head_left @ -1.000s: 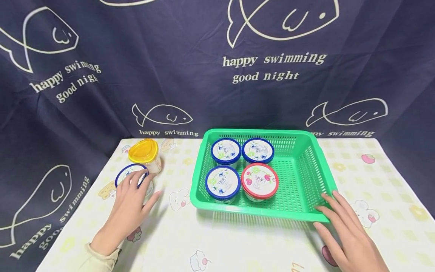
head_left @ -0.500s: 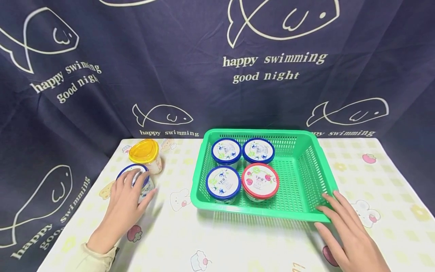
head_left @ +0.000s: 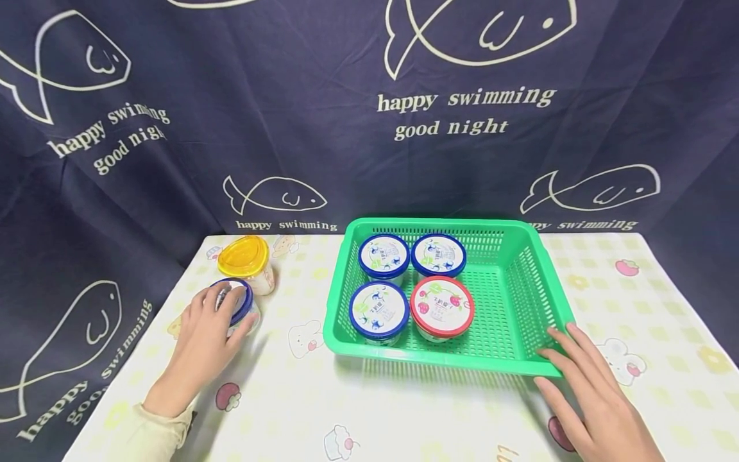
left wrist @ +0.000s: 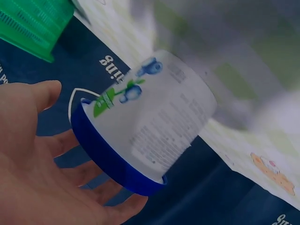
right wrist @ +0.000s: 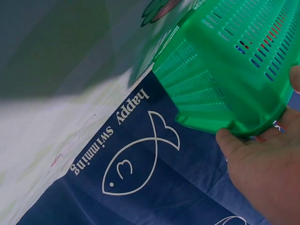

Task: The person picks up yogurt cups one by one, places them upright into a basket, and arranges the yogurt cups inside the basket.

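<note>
My left hand (head_left: pixel 202 343) reaches over a blue-lidded tub (head_left: pixel 243 312) at the left of the table. In the left wrist view, the blueberry-printed tub (left wrist: pixel 152 117) shows with its lid close to the spread fingers; the thumb stands apart from it. Just behind it is a yellow-lidded cup (head_left: pixel 245 256). My right hand (head_left: pixel 603 401) holds the near right corner of a green basket (head_left: pixel 427 363), some fingers over the rim and the thumb outside. In the right wrist view, the thumb (right wrist: pixel 228 140) touches the basket rim.
Inside the basket, toward its left, stand three blue-lidded tubs, one of them a front-left tub (head_left: pixel 378 310), and a red-lidded tub (head_left: pixel 441 307). A patterned cloth (head_left: pixel 288 404) covers the table. A dark fish-print curtain (head_left: pixel 358 160) hangs behind and at the sides.
My left hand has shifted left over the blue-lidded tub, showing more of the lid's right side. The right hand and the basket have stayed in place.
</note>
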`<state>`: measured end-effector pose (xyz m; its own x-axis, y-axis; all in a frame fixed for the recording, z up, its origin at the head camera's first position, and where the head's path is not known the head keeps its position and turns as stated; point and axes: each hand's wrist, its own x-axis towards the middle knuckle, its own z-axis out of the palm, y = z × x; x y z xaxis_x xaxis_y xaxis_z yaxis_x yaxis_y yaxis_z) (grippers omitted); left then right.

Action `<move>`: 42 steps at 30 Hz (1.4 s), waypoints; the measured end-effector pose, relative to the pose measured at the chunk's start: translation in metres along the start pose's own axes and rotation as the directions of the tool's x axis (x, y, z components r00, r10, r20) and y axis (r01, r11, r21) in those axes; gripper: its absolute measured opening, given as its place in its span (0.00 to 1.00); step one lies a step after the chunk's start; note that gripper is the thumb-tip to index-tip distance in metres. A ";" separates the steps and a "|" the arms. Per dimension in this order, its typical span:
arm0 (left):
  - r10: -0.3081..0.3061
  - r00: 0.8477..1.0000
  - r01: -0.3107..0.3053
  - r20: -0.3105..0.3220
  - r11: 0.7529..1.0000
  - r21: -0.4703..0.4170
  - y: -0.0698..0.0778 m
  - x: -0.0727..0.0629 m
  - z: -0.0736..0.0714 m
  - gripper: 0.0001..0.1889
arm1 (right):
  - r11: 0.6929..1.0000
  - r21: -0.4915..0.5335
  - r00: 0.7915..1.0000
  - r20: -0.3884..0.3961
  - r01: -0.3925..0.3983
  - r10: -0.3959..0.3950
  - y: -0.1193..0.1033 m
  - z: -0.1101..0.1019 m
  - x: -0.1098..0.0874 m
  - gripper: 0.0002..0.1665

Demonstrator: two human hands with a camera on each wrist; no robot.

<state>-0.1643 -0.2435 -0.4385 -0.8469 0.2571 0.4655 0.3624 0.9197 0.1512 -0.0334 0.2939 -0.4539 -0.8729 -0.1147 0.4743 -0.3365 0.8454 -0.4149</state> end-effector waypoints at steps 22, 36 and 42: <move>-0.024 1.000 0.024 0.008 1.000 -0.008 -0.014 0.009 0.001 0.26 | 0.998 -0.005 0.997 -0.022 0.068 -0.068 0.005 0.001 0.001 0.24; -0.013 1.000 0.013 -0.001 0.999 -0.043 -0.018 0.003 -0.004 0.27 | 0.998 -0.004 0.998 -0.019 0.056 -0.056 0.001 -0.001 0.001 0.24; -0.042 0.999 0.044 0.020 0.997 -0.060 -0.017 0.002 -0.006 0.28 | 0.997 -0.016 0.997 -0.023 0.069 -0.069 0.002 -0.001 -0.001 0.24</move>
<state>-0.1692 -0.2602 -0.4347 -0.8691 0.2237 0.4411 0.3477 0.9107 0.2231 -0.0333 0.2963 -0.4545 -0.8390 -0.1606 0.5199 -0.3899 0.8439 -0.3685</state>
